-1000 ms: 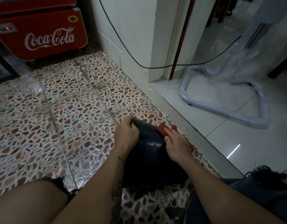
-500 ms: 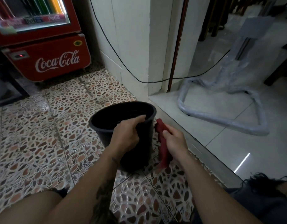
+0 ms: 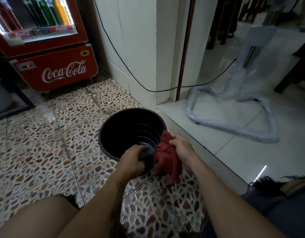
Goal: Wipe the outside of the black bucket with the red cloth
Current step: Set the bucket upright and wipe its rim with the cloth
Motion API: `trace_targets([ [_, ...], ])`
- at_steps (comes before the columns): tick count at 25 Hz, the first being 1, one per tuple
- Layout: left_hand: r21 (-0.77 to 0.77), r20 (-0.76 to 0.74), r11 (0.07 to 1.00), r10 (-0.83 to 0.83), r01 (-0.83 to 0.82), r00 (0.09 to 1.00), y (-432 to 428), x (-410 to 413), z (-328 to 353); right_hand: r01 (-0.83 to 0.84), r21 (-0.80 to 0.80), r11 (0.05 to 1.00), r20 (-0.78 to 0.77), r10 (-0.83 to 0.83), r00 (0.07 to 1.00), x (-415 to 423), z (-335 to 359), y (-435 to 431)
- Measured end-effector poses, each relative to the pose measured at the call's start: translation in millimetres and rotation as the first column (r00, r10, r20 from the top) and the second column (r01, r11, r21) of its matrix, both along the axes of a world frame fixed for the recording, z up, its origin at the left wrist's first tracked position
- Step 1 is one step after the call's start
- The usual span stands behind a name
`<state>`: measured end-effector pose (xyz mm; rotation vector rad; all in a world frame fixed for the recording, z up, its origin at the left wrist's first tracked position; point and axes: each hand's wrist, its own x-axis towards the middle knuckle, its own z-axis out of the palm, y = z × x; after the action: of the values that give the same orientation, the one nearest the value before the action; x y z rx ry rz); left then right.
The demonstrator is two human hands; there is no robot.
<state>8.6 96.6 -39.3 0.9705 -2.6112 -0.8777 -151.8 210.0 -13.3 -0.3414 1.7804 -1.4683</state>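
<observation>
From my head camera, the bucket (image 3: 131, 127) stands on the patterned tiles (image 3: 45, 152) right in front of my hands, its open mouth tipped up toward me so I can see down the ribbed inside. Its near rim is the part closest to me, and both hands meet there.

My left hand (image 3: 133, 160) is clenched over that near rim, fingers curled round the edge and the thumb side on the outer wall, so it grips the bucket. The rest of the bucket spreads away from this hand, ahead and a little to its left.

My right hand (image 3: 181, 148) sits just to the right of the left one, closed in a fist around the cloth (image 3: 167, 157). The cloth is bunched between the two hands, its upper fold lying against the bucket's rim on the right side and its loose end hanging below my right hand toward the tiles. I cannot tell how much of the cloth presses on the outer wall, since the wall there is hidden behind it.

Beyond my right hand a raised sill (image 3: 191, 134) runs diagonally, with pale floor (image 3: 251, 152) on its far side. Well ahead of my left hand stands a red cooler (image 3: 59, 73). A black cable (image 3: 131, 73) droops across the wall (image 3: 141, 48) ahead of the bucket. My bare knee (image 3: 37, 213) is below my left arm.
</observation>
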Motion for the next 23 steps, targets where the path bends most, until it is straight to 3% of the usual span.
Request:
trace_targets([
  [2, 0.108, -0.071, 0.991, 0.092, -0.084, 0.993, 1, -8, 14, -0.041, 0.008, 0.999, 0.012, 0.041, 0.999, 0, 7, -1],
  [5, 0.187, -0.153, 0.978, 0.123, -0.093, 0.981, 3, -17, 32, -0.19, 0.13, 0.973, -0.111, 0.205, 0.973, 0, 16, 1],
  [9, 0.204, -0.216, 0.977, 0.102, -0.057, 0.971, 11, -18, 41, -0.404, 0.293, 0.866, -0.242, 0.477, 0.845, 6, 35, 4],
  [13, 0.177, -0.259, 0.977, 0.161, -0.117, 0.952, 10, -18, 43, -0.416, 0.364, 0.834, -0.346, 0.535, 0.77, 8, 44, 9],
  [17, 0.034, -0.338, 0.979, 0.2, -0.2, 0.92, 6, -17, 47, -0.319, 0.453, 0.832, -0.47, 0.527, 0.708, 6, 41, 18],
  [20, 0.191, -0.379, 0.953, 0.293, -0.236, 0.878, 3, -16, 48, -0.263, 0.513, 0.817, -0.465, 0.522, 0.715, -1, 31, 23],
  [23, 0.454, -0.418, 0.875, 0.378, -0.17, 0.826, 1, -15, 52, -0.346, 0.45, 0.824, -0.262, 0.492, 0.83, -13, 23, 24],
])
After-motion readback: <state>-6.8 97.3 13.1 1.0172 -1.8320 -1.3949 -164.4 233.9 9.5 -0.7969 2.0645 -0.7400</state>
